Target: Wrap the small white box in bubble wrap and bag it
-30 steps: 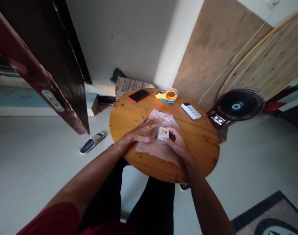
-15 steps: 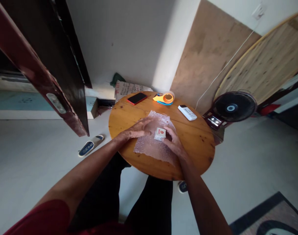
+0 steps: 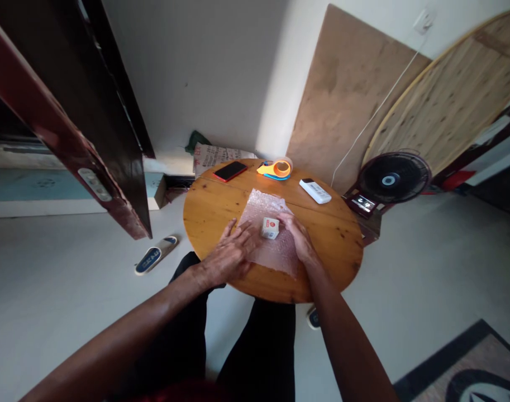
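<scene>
A small white box (image 3: 270, 228) with a red print rests on a sheet of bubble wrap (image 3: 275, 258), which lies on the round wooden table (image 3: 338, 240). My left hand (image 3: 233, 251) is palm down over the sheet's left edge, its fingers spread and slightly blurred, with the tips near the box's left side. On the other side, my right hand (image 3: 297, 234) is bent beside the box with fingers apart from the thumb. Its fingertips are close to the box's upper right corner; whether they touch it I cannot tell.
Along the table's far side are a phone (image 3: 230, 171), an orange tape dispenser (image 3: 275, 170) and a white device (image 3: 315, 191). A fan (image 3: 391, 178) stands to the right. A door (image 3: 124, 206) is at the left, with a slipper (image 3: 156, 255) on the floor.
My left hand has moved down toward me, from the sheet's upper left to its lower left edge. The box has turned slightly. My right hand stays beside it. The view has shifted a little.
</scene>
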`<action>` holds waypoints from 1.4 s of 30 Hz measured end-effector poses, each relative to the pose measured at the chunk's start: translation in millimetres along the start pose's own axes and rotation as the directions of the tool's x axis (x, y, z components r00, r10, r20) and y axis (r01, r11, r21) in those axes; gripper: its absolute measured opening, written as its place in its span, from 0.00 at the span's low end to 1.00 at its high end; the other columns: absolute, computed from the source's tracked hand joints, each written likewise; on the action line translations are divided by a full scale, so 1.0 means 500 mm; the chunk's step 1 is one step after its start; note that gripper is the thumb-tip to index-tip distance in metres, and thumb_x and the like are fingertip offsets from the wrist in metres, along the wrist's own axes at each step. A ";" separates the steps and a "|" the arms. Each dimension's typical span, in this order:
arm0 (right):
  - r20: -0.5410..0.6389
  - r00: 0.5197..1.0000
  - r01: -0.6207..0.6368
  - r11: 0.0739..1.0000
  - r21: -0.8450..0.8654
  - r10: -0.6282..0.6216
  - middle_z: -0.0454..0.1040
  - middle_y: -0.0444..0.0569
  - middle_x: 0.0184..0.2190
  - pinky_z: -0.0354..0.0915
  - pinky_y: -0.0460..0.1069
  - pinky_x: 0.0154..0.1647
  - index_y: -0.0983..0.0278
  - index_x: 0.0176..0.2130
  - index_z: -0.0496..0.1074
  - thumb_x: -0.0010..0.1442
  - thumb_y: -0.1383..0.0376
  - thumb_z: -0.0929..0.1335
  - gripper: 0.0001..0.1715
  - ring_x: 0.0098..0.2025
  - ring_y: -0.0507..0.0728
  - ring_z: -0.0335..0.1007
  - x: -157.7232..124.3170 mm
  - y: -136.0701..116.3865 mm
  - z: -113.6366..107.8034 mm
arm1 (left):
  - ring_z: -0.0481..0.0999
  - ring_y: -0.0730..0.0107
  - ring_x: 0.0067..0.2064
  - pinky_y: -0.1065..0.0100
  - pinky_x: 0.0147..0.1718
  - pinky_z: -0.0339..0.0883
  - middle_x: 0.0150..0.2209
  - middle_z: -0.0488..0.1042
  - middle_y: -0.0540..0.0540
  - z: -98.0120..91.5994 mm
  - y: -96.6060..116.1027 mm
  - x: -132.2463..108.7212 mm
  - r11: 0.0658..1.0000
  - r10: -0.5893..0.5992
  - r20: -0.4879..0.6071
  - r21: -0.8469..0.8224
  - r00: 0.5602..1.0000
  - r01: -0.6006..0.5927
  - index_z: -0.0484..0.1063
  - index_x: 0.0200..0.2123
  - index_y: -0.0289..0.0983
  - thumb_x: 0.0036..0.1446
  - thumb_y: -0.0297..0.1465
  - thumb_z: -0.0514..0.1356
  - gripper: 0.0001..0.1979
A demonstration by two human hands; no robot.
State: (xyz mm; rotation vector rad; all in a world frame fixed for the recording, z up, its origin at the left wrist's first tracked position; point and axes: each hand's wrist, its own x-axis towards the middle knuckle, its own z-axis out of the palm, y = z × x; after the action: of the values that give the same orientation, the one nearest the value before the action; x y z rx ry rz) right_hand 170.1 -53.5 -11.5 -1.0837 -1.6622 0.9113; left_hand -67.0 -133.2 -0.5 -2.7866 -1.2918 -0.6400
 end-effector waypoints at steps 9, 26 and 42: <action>-0.022 0.990 -0.131 0.974 0.185 0.137 0.73 0.52 0.53 0.60 0.59 0.59 0.60 0.50 0.71 0.58 0.38 0.58 0.37 0.57 0.61 0.67 0.010 0.011 -0.003 | 0.65 0.57 0.60 0.51 0.63 0.48 0.53 0.73 0.44 0.013 0.005 0.070 0.973 -0.153 -0.149 -0.198 0.977 0.122 0.75 0.44 0.39 0.59 0.31 0.55 0.13; -0.113 0.942 -0.281 0.927 0.250 0.316 0.79 0.48 0.31 0.69 0.55 0.36 0.63 0.35 0.74 0.43 0.49 0.74 0.24 0.33 0.61 0.75 0.004 -0.011 -0.014 | 0.58 0.79 0.21 0.73 0.20 0.52 0.20 0.63 0.54 0.043 -0.046 0.200 0.447 -0.508 0.154 -0.793 0.847 0.413 0.63 0.23 0.36 0.44 0.32 0.63 0.10; -0.249 0.962 -0.156 0.975 -0.161 0.112 0.69 0.41 0.22 0.61 0.47 0.25 0.60 0.29 0.68 0.48 0.56 0.69 0.11 0.24 0.52 0.62 0.010 0.005 -0.008 | 0.58 0.81 0.21 0.75 0.20 0.51 0.20 0.63 0.55 0.046 -0.053 0.208 0.311 -0.519 0.205 -0.859 0.830 0.406 0.66 0.24 0.35 0.42 0.27 0.62 0.06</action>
State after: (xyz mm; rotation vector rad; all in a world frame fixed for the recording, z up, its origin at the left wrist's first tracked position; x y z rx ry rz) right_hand 173.8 -47.6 -11.0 -1.3873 -1.5049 0.6928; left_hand -18.4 -35.8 11.8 -2.8143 -2.3024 -2.0291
